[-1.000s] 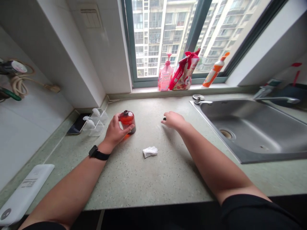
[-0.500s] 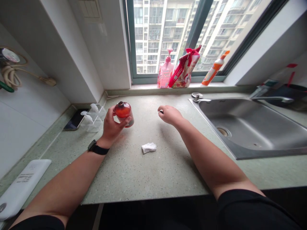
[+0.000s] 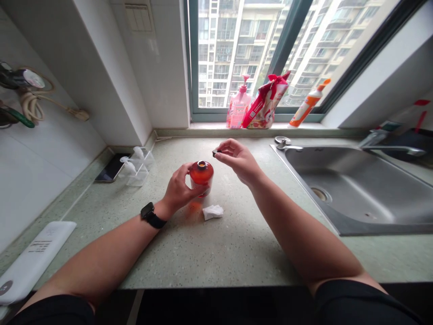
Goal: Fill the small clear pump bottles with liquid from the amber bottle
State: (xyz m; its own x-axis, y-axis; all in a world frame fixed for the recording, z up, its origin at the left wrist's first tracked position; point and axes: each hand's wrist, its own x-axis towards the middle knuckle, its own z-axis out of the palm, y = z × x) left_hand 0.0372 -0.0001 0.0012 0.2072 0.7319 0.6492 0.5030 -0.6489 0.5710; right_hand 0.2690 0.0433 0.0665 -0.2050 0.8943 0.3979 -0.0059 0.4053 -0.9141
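Observation:
My left hand (image 3: 182,187) is wrapped round the side of a red translucent bottle (image 3: 202,175), which stands upright with its narrow neck uncapped. Just right of and above the neck, my right hand (image 3: 237,158) pinches a small black cap (image 3: 215,153) between thumb and fingers, apart from the bottle. A folded white tissue (image 3: 213,212) lies on the counter in front of the bottle. To the left stand two small clear bottles (image 3: 137,174) with white pump tops.
A black phone (image 3: 112,168) lies by the left wall, and a long white device (image 3: 37,257) at the near left. The steel sink (image 3: 338,228) is on the right. A pink pump bottle (image 3: 238,108), red pouch (image 3: 265,104) and orange bottle (image 3: 307,106) line the sill.
My left hand has brought the bottle right and nearer, from a tilted hold to upright. My right hand has turned and shifted slightly left, showing the cap. The view has shifted a little.

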